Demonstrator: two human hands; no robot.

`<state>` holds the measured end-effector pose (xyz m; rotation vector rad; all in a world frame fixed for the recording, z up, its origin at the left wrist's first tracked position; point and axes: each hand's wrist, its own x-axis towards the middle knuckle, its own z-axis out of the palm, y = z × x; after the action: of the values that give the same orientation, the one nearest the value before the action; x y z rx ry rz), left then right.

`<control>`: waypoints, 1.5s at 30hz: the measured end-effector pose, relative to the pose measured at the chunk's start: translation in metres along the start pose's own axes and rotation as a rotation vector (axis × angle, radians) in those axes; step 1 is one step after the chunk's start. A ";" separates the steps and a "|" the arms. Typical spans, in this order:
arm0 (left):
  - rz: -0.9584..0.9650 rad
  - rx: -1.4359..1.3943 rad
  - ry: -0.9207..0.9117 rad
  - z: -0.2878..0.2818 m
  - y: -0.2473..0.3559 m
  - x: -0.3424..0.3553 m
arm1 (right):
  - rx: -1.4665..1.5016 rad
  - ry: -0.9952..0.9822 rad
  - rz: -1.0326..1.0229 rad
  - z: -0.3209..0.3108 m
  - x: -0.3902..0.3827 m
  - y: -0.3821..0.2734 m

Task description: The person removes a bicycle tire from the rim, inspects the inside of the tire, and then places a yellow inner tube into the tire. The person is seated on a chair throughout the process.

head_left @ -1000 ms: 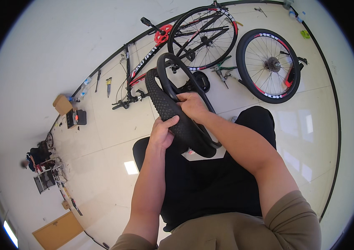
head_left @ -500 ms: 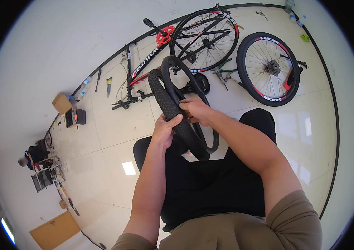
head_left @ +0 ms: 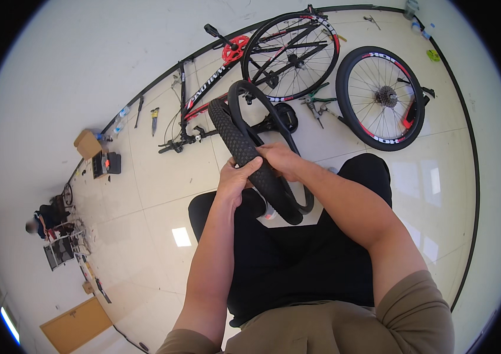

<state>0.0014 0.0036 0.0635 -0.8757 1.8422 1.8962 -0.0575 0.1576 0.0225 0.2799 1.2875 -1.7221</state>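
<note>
I sit with a black knobby bicycle tyre point(head_left: 235, 134) held upright over my lap. My left hand point(head_left: 235, 178) grips its tread from the left. My right hand point(head_left: 283, 159) closes on the same stretch of tyre from the right, the two hands almost touching. A black inner tube point(head_left: 262, 100) loops out beside the tyre. The tyre's lower end rests near my knees, between black trouser legs.
A black bicycle frame with a red chainring point(head_left: 232, 56) and one wheel point(head_left: 290, 56) lies on the tiled floor ahead. A loose wheel with cassette point(head_left: 382, 98) lies to the right. Pliers point(head_left: 316, 103), small tools, a cardboard box point(head_left: 87, 143) and a seated person point(head_left: 41, 221) are around.
Both hands have shifted slightly down and left along the tyre, which has turned a little in my grip. Nothing was let go.
</note>
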 end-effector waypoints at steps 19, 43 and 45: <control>-0.170 0.049 -0.039 -0.021 -0.007 0.018 | -0.007 -0.118 0.066 -0.014 0.004 -0.003; -0.033 -0.239 -0.126 -0.009 -0.006 0.016 | -0.014 -0.138 -0.029 -0.008 -0.015 -0.005; -0.016 -0.260 -0.149 -0.010 -0.009 0.018 | -0.020 -0.132 -0.030 -0.007 -0.011 -0.008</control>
<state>-0.0042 -0.0082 0.0457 -0.8006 1.5222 2.1603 -0.0603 0.1690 0.0319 0.1329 1.2174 -1.7226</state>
